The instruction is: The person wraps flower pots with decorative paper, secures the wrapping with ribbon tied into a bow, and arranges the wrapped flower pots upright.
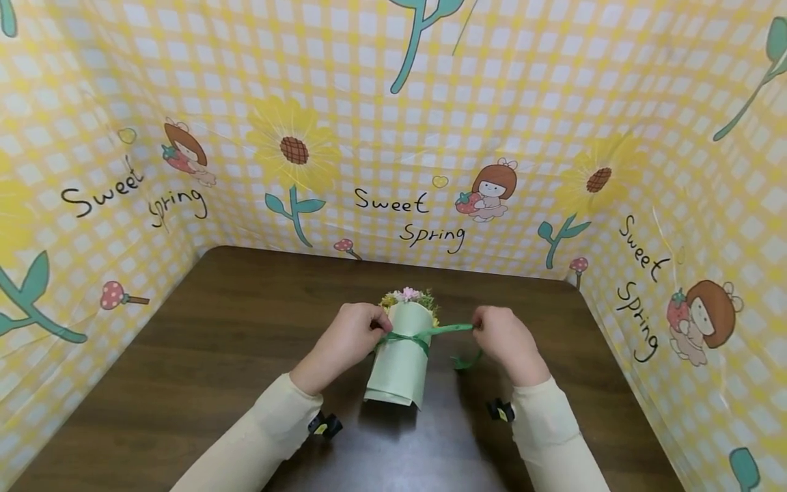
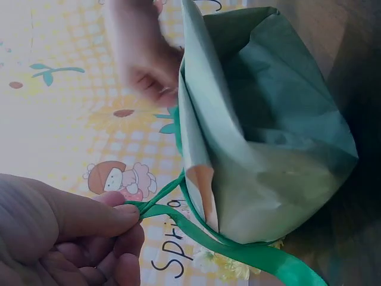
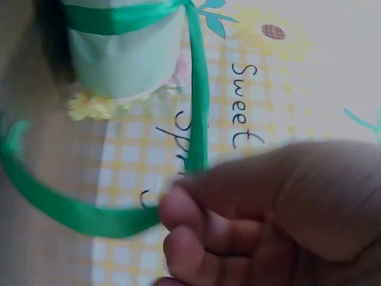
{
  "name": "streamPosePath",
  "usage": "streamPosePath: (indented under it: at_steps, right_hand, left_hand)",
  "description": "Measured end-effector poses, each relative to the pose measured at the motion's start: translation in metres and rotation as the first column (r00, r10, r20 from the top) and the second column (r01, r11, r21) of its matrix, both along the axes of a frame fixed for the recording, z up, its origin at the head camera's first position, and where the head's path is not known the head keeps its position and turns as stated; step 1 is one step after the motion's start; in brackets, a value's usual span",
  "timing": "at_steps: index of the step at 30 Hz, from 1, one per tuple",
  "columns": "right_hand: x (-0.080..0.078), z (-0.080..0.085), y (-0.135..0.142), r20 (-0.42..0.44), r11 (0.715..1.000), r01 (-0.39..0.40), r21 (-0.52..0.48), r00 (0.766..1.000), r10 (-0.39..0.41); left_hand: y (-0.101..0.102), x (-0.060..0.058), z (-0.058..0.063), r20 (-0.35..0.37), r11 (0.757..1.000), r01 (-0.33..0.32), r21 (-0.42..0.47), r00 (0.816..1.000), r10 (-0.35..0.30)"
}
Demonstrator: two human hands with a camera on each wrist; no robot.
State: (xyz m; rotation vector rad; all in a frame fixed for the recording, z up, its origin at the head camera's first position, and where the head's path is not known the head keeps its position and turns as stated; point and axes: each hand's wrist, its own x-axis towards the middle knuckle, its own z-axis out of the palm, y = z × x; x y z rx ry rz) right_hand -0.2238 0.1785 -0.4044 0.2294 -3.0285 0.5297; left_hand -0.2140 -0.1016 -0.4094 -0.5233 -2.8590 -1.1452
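Observation:
A bouquet wrapped in pale green paper (image 1: 399,372) lies on the table, its pink and yellow flowers (image 1: 408,295) at the far end. Green ribbon (image 1: 451,329) circles the wrap around its upper half. At the bouquet's left side my left hand (image 1: 353,336) pinches the ribbon between thumb and forefinger; the left wrist view shows the pinched strands (image 2: 156,207) close up. My right hand (image 1: 505,339), off to the right, pinches the other stretch of ribbon (image 3: 199,101) and holds it out from the wrap. A loose tail (image 3: 83,221) hangs below the right fingers.
The brown wooden table (image 1: 246,328) extends around the bouquet. A yellow checked cloth (image 1: 381,150) with flower and cartoon prints stands as a wall behind and on both sides. Small black devices (image 1: 324,425) sit on both wrists.

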Motion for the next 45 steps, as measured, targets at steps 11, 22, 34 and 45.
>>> streamPosePath:
  at_steps: [11, 22, 34, 45]
  right_hand:
    - [-0.004, 0.058, -0.071, -0.423, 0.909, -0.416, 0.010, 0.822, 0.381]
    - [0.009, 0.021, -0.051, -0.374, 0.901, -0.408, -0.148, 0.867, 0.331]
    - [0.014, -0.023, -0.060, -0.349, 0.849, -0.450, -0.278, 0.870, 0.348]
    - [0.013, -0.030, -0.067, -0.323, 0.809, -0.435, -0.396, 0.891, 0.321]
  left_hand:
    - [0.003, 0.002, -0.003, -0.080, 0.998, 0.056, -0.021, 0.995, -0.057]
    - [0.007, 0.002, -0.001, -0.145, 0.998, 0.065, -0.018, 0.987, -0.066]
    - [0.013, 0.001, -0.006, -0.083, 0.990, 0.061, 0.124, 0.995, -0.051]
    - [0.017, -0.002, -0.012, -0.041, 0.971, 0.091, 0.223, 0.996, -0.083]
